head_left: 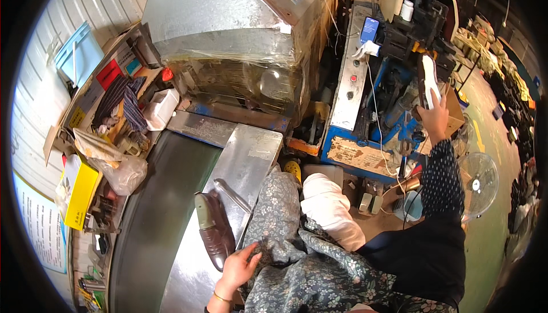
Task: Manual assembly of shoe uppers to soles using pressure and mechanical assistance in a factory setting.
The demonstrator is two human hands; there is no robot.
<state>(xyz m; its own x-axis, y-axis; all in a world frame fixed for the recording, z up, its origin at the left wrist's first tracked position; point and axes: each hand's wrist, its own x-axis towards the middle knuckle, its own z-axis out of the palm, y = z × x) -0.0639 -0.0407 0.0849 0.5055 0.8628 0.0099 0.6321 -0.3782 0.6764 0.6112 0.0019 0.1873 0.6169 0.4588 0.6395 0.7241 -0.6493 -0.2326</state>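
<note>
At the far right, my right hand [435, 117] reaches out and grips a shoe [430, 76] with a white sole and dark upper, sole side showing. The shoe is held upright over the blue machine [394, 119]. My left hand [240, 267] is low near my lap, its thumb and forefinger apart beside the dark floral apron [319, 279]. Just beyond that hand, a dark brown leather shoe [218, 230] with an olive-green form inside it lies on the metal plate [188, 261]. My left fingers are close to its toe.
A bent metal bar [233, 195] lies beside the brown shoe. Left is a dark conveyor belt [157, 216], then a cluttered shelf with a yellow box [81, 193]. A large metal hood [217, 21] stands ahead. A phone [369, 29] rests on the control panel; a fan [478, 184] stands right.
</note>
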